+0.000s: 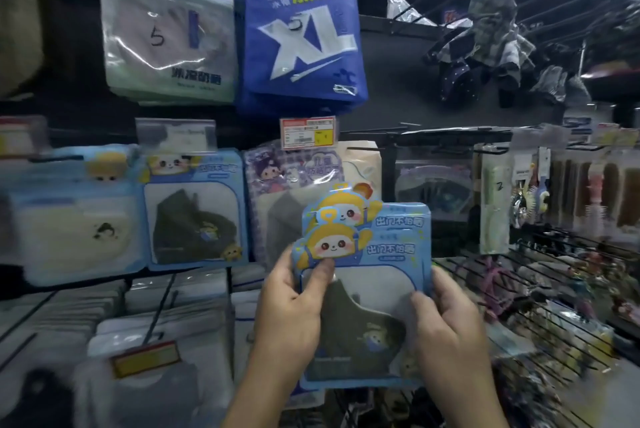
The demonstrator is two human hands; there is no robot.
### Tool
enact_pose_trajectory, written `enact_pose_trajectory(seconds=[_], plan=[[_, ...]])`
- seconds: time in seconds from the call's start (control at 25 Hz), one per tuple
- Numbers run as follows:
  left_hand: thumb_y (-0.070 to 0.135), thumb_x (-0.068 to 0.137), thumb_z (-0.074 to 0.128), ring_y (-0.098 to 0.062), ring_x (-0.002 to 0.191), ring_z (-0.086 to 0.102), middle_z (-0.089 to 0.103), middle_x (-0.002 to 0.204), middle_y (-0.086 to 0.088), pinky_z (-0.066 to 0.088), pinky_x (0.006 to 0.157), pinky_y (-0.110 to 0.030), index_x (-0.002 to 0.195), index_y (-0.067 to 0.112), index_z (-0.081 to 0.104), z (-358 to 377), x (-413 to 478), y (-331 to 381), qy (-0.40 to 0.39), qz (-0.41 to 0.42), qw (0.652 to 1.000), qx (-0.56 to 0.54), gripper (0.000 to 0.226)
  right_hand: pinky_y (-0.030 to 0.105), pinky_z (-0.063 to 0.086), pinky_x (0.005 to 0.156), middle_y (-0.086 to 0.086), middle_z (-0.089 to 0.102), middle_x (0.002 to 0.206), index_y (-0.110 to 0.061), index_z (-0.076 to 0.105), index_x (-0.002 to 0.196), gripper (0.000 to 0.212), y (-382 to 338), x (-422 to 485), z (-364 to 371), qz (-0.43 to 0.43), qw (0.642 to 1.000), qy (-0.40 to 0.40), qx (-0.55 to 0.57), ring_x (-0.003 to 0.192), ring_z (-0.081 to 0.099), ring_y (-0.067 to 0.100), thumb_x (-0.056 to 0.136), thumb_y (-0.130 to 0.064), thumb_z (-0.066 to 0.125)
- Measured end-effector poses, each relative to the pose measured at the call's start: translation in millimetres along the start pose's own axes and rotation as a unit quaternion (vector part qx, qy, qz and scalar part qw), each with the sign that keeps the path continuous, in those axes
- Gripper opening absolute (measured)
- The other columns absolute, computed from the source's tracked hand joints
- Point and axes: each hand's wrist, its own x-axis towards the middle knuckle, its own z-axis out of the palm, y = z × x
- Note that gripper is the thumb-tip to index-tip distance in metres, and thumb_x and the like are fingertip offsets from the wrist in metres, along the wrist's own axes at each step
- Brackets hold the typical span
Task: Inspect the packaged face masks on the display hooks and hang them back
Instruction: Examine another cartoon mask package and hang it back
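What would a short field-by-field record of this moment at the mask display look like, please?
held: light-blue mask packets, at least two stacked, off the hooks
left hand: grips their left edge, thumb on the front
right hand: grips their right edge
front packet: dark mask behind a clear window
same design on hook: dark-mask packet, left of the hands
top row: white packet marked 5, blue XL packet, both hanging
task state: held packets not yet rehung
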Motion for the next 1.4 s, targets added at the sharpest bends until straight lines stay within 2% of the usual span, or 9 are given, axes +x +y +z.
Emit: enact_pose_trajectory(seconds=[0.12, 0.24, 0.32, 0.48, 0.64, 0.76, 1.12, 1.24, 1.4], plan=[[0.026, 0.099, 0.072, -0.013, 0.112, 0.074, 0.081, 0.115, 0.008, 0.055, 0.100, -0.040, 0.115, 0.035, 0.074, -46, -8, 8, 0.015, -0.012, 1.000, 0.000, 0.019, 0.050, 0.063, 0.082, 0.002, 0.083, 0.101, -0.028, 0.073, 0.116, 0.036, -24, -7, 37, 0.005, 0.994, -0.017, 0.112, 0.094, 0.080, 0.025, 0.098, 0.003, 0.067], [0.022, 0.095, 0.073, -0.013, 0.105, 0.077, 0.083, 0.107, 0.005, 0.059, 0.091, -0.030, 0.114, 0.023, 0.075, -86, -15, 15, 0.041, -0.008, 0.999, 0.001, 0.020, 0.038, 0.066, 0.074, 0.009, 0.083, 0.100, -0.018, 0.072, 0.119, 0.026, -48, -15, 76, 0.019, 0.976, -0.031, 0.214, 0.092, 0.081, 0.025, 0.100, -0.001, 0.067], [0.023, 0.091, 0.076, -0.019, 0.099, 0.079, 0.083, 0.100, 0.000, 0.060, 0.086, -0.032, 0.107, 0.021, 0.076, -111, -21, 22, 0.083, -0.005, 0.997, -0.007, 0.015, 0.030, 0.064, 0.070, 0.009, 0.083, 0.097, -0.017, 0.073, 0.116, 0.022, -58, -29, 103, 0.024, 0.969, -0.050, 0.242, 0.090, 0.081, 0.023, 0.102, -0.002, 0.066], [0.035, 0.090, 0.076, -0.021, 0.099, 0.079, 0.083, 0.101, -0.003, 0.057, 0.093, -0.042, 0.102, 0.033, 0.078, -148, -27, 36, 0.141, 0.011, 0.990, -0.020, 0.013, 0.031, 0.064, 0.068, 0.011, 0.083, 0.094, -0.015, 0.075, 0.111, 0.016, -69, -52, 142, 0.031, 0.960, -0.067, 0.271, 0.085, 0.081, 0.024, 0.103, -0.005, 0.065], [0.037, 0.096, 0.071, -0.025, 0.100, 0.079, 0.083, 0.101, -0.003, 0.058, 0.092, -0.043, 0.107, 0.026, 0.078, -167, -32, 43, 0.163, 0.018, 0.986, -0.027, 0.017, 0.034, 0.065, 0.070, 0.010, 0.083, 0.092, -0.013, 0.076, 0.105, 0.010, -77, -63, 164, 0.017, 0.964, -0.060, 0.259, 0.083, 0.080, 0.022, 0.103, -0.010, 0.066], [0.039, 0.094, 0.071, -0.023, 0.097, 0.079, 0.083, 0.099, -0.003, 0.058, 0.087, -0.040, 0.103, 0.021, 0.079, -178, -30, 50, 0.166, 0.014, 0.986, -0.028, 0.022, 0.027, 0.061, 0.067, 0.007, 0.082, 0.087, -0.009, 0.078, 0.097, 0.012, -81, -68, 175, 0.004, 0.970, -0.044, 0.238, 0.077, 0.076, 0.013, 0.103, -0.011, 0.067], [0.047, 0.091, 0.073, -0.022, 0.079, 0.067, 0.080, 0.088, -0.013, 0.052, 0.076, -0.038, 0.102, 0.038, 0.076, -189, -24, 61, 0.179, 0.053, 0.982, 0.005, 0.014, 0.020, 0.057, 0.062, 0.005, 0.082, 0.083, -0.009, 0.078, 0.092, 0.015, -98, -76, 183, -0.017, 0.974, -0.014, 0.223, 0.072, 0.074, 0.009, 0.103, -0.015, 0.070], [0.051, 0.092, 0.073, -0.028, 0.079, 0.069, 0.079, 0.090, -0.018, 0.057, 0.077, -0.045, 0.106, 0.037, 0.075, -186, -22, 62, 0.182, 0.059, 0.981, 0.015, 0.019, 0.020, 0.056, 0.061, 0.002, 0.080, 0.079, -0.011, 0.079, 0.089, 0.016, -100, -70, 182, -0.030, 0.978, -0.004, 0.204, 0.069, 0.070, 0.006, 0.102, -0.017, 0.071], [0.063, 0.091, 0.073, -0.034, 0.071, 0.068, 0.073, 0.089, -0.030, 0.059, 0.073, -0.067, 0.107, 0.038, 0.073, -184, -13, 63, 0.192, 0.047, 0.980, 0.023, 0.029, 0.027, 0.058, 0.064, 0.002, 0.080, 0.080, -0.013, 0.078, 0.087, 0.018, -101, -57, 183, -0.042, 0.980, 0.005, 0.193, 0.070, 0.069, 0.008, 0.102, -0.022, 0.072]])
